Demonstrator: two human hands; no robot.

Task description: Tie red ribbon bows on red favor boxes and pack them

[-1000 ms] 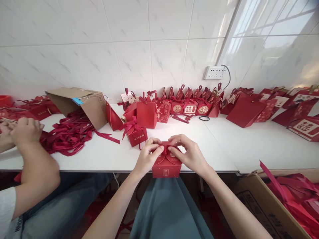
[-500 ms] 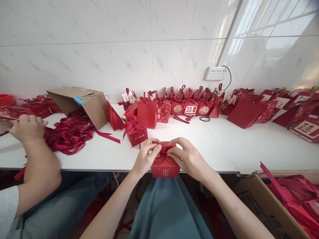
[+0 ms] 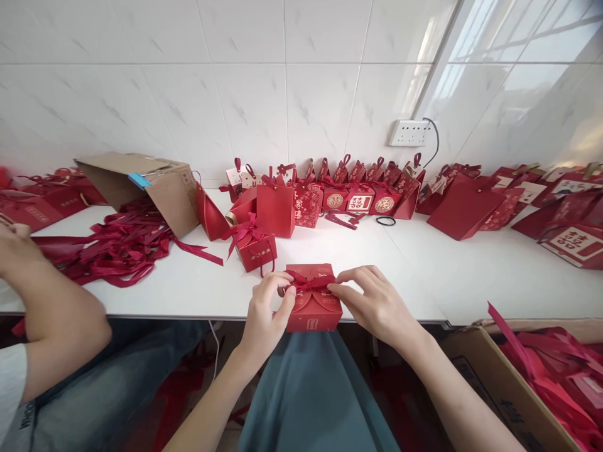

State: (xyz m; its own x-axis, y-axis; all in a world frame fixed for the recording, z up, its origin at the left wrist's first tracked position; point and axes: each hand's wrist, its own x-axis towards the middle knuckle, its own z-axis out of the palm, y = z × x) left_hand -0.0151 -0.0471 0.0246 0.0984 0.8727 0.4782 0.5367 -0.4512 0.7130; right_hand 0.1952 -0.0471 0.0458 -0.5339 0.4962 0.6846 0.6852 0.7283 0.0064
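In front of me, at the table's near edge, sits a red gift box (image 3: 313, 317) with gold print and rounded flaps folded over its top. A dark red ribbon (image 3: 311, 284) is tied in a bow across it. My left hand (image 3: 271, 304) pinches the bow's left side between thumb and fingers. On the other side, my right hand (image 3: 367, 295) pinches the right loop. Both hands are a little apart, with the bow's knot showing between them. A finished-looking small red box (image 3: 257, 253) with a bow and cord handle stands just behind to the left.
Dark red ribbons (image 3: 125, 248) spill from a tipped cardboard box (image 3: 176, 198) at left. Red gift boxes (image 3: 334, 199) line the wall. A black ring (image 3: 385, 221) lies before them. At lower right stands a carton (image 3: 499, 376) of ribbons. A co-worker's arm (image 3: 61, 307) is at far left.
My hands have drawn apart, left and right, and the bow now spreads wider across the box top. The co-worker's hand at the left has moved further left and down.
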